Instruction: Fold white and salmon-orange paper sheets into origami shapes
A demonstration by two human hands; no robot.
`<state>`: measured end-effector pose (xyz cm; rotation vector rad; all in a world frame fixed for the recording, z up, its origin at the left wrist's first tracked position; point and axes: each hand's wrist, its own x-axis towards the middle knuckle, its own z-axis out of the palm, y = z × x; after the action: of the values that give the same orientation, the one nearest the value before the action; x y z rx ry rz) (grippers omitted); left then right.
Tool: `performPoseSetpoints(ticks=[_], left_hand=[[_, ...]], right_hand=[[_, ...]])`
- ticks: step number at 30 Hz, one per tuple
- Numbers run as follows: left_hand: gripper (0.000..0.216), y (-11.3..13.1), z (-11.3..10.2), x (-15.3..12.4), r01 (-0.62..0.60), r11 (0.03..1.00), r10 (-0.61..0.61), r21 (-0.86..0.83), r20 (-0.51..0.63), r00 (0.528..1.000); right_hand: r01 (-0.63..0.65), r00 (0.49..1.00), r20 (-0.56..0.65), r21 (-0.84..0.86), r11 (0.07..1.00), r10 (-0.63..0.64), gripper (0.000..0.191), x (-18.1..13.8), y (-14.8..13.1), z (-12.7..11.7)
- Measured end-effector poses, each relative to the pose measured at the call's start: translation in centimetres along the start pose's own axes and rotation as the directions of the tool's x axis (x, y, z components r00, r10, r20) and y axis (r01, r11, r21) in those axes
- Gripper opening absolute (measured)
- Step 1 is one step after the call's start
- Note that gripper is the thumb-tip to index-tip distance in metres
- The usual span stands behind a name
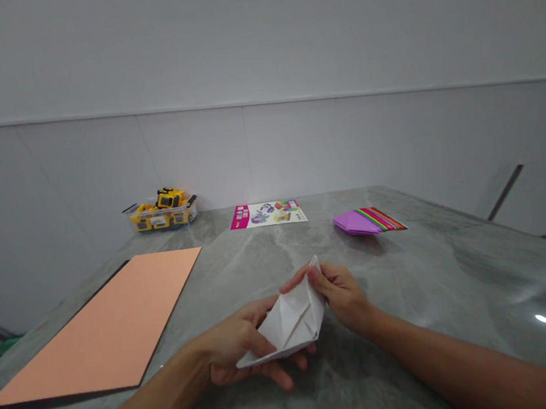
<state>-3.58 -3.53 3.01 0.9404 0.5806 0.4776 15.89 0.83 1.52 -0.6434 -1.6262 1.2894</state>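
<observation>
A folded white paper shape (290,323), boat-like with a pointed tip, is held just above the grey marbled table (432,279) near its front edge. My left hand (242,351) grips its lower left end, thumb on top and fingers underneath. My right hand (338,292) pinches the raised right tip between thumb and forefinger. Both forearms reach in from the bottom of the view.
A large peach sheet (105,326) on a dark backing lies at the left. At the back stand a yellow toy truck in a clear box (164,213), a printed instruction sheet (268,214) and a stack of coloured papers (367,220) topped with purple.
</observation>
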Motion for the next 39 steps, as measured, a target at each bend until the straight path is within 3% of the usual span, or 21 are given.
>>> performPoseSetpoints(ticks=[3, 8, 11, 15, 20, 23, 26, 30, 39], left_hand=[[0.065, -0.1, 0.0, 0.1, -0.025, 1.0, 0.025, -0.015, 0.015, 1.0], [0.061, -0.6, 0.3, 0.5, -0.06, 0.998, 0.061, -0.026, 0.027, 0.998], [0.042, -0.9, 0.4, 0.8, -0.044, 0.997, 0.044, -0.069, -0.01, 0.999], [0.057, -1.4, 0.6, 1.2, -0.039, 0.997, 0.039, -0.06, -0.009, 0.999], [0.048, -1.8, 1.5, 1.8, -0.001, 0.983, 0.044, 0.182, -0.23, 0.972], [0.037, -2.0, 1.6, 2.1, -0.008, 0.97, 0.084, 0.244, -0.307, 0.948], [0.029, -2.1, 1.3, 2.2, -0.082, 0.962, 0.162, 0.26, -0.304, 0.939], [0.028, -2.1, 1.2, 2.3, -0.125, 0.963, 0.201, 0.239, -0.326, 0.924], [0.028, -2.2, 1.5, 2.4, -0.167, 0.93, 0.289, 0.327, -0.369, 0.884]], right_hand=[[0.004, 0.994, -0.109, 0.036, 0.999, 0.0, 0.044, 0.2, 0.1, 0.1], [0.019, 0.979, -0.203, 0.026, 1.0, -0.013, 0.043, 0.3, -0.1, 0.2], [0.0, 0.989, -0.149, -0.125, 0.992, -0.019, 0.043, 0.1, -0.3, 0.3], [-0.022, 0.999, -0.045, -0.294, 0.955, 0.009, 0.041, -0.1, -0.4, 0.6], [0.049, 0.998, -0.017, -0.456, 0.888, -0.064, 0.037, 0.0, -0.6, 1.1], [-0.004, 0.994, -0.104, -0.417, 0.909, -0.043, 0.036, 0.2, -0.5, 1.2], [-0.102, 0.979, -0.202, -0.303, 0.947, 0.041, 0.038, 0.5, 0.1, 0.9], [-0.139, 0.951, -0.306, -0.341, 0.93, 0.03, 0.043, 1.0, 0.9, 0.5], [-0.14, 0.923, -0.384, -0.311, 0.94, 0.01, 0.045, 1.1, 0.4, 0.9]])
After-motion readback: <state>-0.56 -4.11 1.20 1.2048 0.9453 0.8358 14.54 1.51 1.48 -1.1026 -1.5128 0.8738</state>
